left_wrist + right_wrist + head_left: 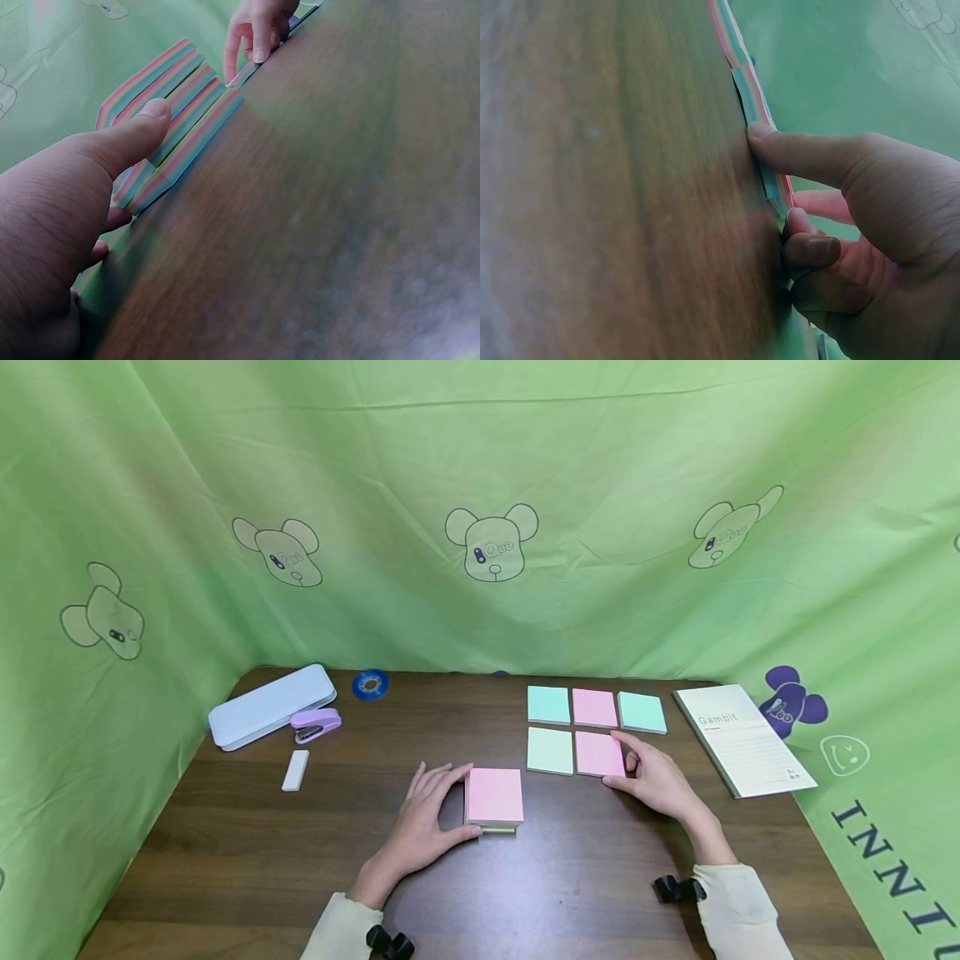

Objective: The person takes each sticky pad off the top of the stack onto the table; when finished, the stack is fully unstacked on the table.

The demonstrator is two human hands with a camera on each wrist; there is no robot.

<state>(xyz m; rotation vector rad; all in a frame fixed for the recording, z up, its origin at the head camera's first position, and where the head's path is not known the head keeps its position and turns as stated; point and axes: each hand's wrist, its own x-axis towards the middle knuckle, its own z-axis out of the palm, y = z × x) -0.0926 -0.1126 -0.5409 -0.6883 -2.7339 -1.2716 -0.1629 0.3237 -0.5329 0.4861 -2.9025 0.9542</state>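
Both hands on sticky-note pads, dark wooden counter (585,877).

Left hand (427,827) grips the pink-topped pad stack (494,797) near counter centre, thumb on its near edge, fingers curled at its left side. Right hand (655,779) pinches the right edge of the lower pink pad (597,753), which lies touching four other pads in a two-row grid. Booklet (742,739) lies right of the grid; pencil case (272,704), stapler (316,724), tape roll (371,684) far left.

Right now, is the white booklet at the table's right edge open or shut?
Shut. The white booklet lies flat with its front cover up, the printed title showing, no pages spread, and neither hand touching it.
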